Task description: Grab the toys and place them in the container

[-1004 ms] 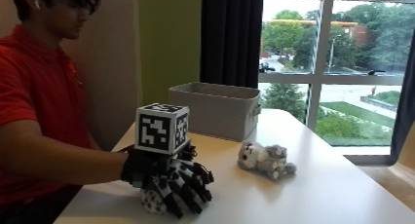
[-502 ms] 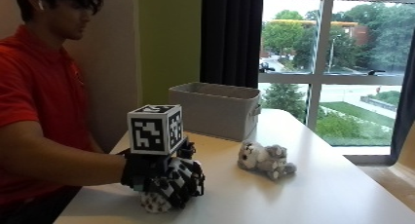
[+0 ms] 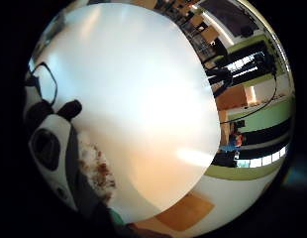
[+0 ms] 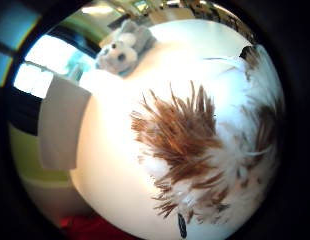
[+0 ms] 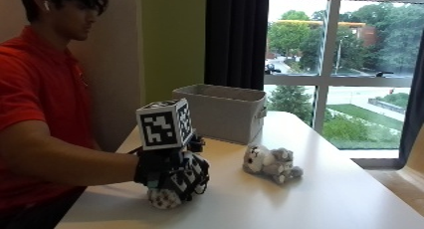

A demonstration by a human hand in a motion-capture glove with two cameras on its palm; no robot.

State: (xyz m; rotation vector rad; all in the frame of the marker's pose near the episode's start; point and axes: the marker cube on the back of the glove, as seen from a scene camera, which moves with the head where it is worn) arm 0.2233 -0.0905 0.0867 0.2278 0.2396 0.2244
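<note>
Two plush toys, one container, one gloved right hand [image 5: 173, 175] at work.
Its fingers [image 5: 189, 181] curl down around the brown-and-white furry toy [image 5: 162, 198], pinning it to the table [image 5: 344, 199] for a lift; beyond the fingertips lies the grey plush toy [image 5: 270, 163], untouched, with the grey container [image 5: 222, 112] behind, its top open.

Daylight from the window [image 5: 344, 64] on my far side floods the room; glare washes over the tabletop [image 3: 138, 99], and my palm views bend at their edges.
</note>
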